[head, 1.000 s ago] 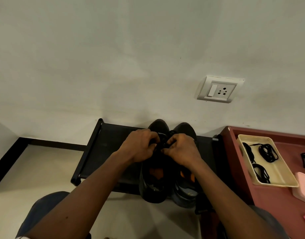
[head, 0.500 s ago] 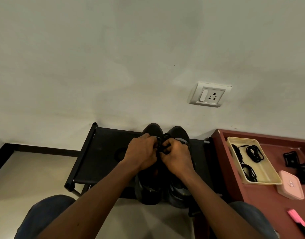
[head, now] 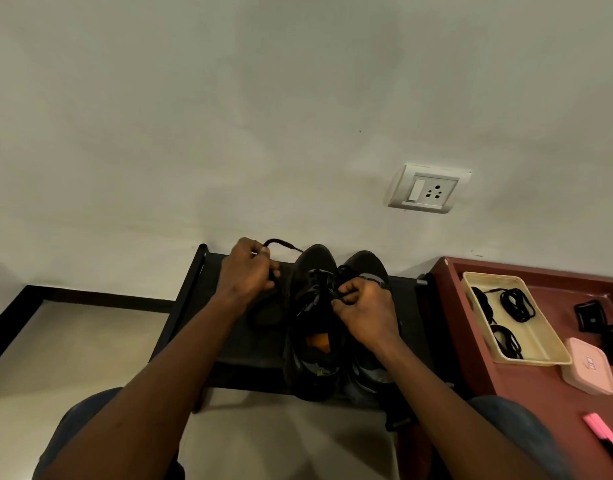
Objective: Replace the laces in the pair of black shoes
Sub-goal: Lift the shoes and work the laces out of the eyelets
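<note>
Nearest the camera, knees (head: 80,431) in blue jeans sit at the bottom edge, with pale floor (head: 281,438) between them. Both bare forearms reach forward from there. On the right, a red table (head: 533,389) carries a pink marker (head: 601,427) at its near end. Farther along is a pink box (head: 589,372), just beside the near corner of a cream tray (head: 533,362). Coils of black spare laces (head: 514,303) lie in the tray. Some small black items (head: 592,317), too dark to make out, lie beyond the box.

Ahead of the knees, the shoes (head: 312,375) stand side by side on the right half of a low black rack (head: 253,355). Their heels point toward the person and their toes are at the wall. The right hand (head: 367,310) rests where the two shoes meet. Its fingers are curled, and thumb and forefinger pinch the black lacing (head: 332,277) there. I cannot tell which shoe that strand belongs to. The left hand (head: 248,271) hangs over the rack just left of the shoes, apart from the right hand. Its fingers are curled too, with thumb and forefinger pinching a dark lace (head: 281,241). That lace arcs from the fingertips toward the left shoe's toe.

Behind the rack, a black skirting (head: 101,299) runs along the foot of a plain wall (head: 229,116). A white socket (head: 429,188) is set in the wall above the right shoe.
</note>
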Tool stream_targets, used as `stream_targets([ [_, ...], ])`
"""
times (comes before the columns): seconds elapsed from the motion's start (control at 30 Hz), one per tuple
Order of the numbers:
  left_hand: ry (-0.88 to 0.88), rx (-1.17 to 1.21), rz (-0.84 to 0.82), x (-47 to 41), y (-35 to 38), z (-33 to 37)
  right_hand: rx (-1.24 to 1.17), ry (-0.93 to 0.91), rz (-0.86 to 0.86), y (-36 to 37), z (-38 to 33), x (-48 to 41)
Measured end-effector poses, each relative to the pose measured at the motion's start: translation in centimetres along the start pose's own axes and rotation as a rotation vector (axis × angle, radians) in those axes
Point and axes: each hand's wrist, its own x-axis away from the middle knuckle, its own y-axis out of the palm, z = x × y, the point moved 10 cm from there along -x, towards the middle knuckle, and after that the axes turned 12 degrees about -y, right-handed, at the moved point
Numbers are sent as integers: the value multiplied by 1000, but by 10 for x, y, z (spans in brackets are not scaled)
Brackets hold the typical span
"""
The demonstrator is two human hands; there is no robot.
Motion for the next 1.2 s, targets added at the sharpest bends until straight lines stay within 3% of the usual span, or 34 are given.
stream_targets([
  [0.1,45,-195,57,-5,-11,2,20,-27,-23,3,-4,1],
  [0.23,164,-762,92,6,13,2,157,-133,-68,10,-21,0],
  [0.3,185,-925,92,13,27,1,229,-168,-69,10,-28,-1],
  [0.47,126,-912,-122,25,64,-19,319,-196,-109,16,-33,-6],
  [0.6,175,-890,-101,32,74,-25,320,-210,-133,18,-35,-7],
  [0.87,61,-657,-176,23,59,-35,309,-148,-145,10,-22,-8],
  [1.07,169,-739,-144,27,67,-28,532,-360,-152,30,-52,-5],
  [1.2,201,-741,-105,28,69,-23,602,-392,-143,36,-61,-12],
])
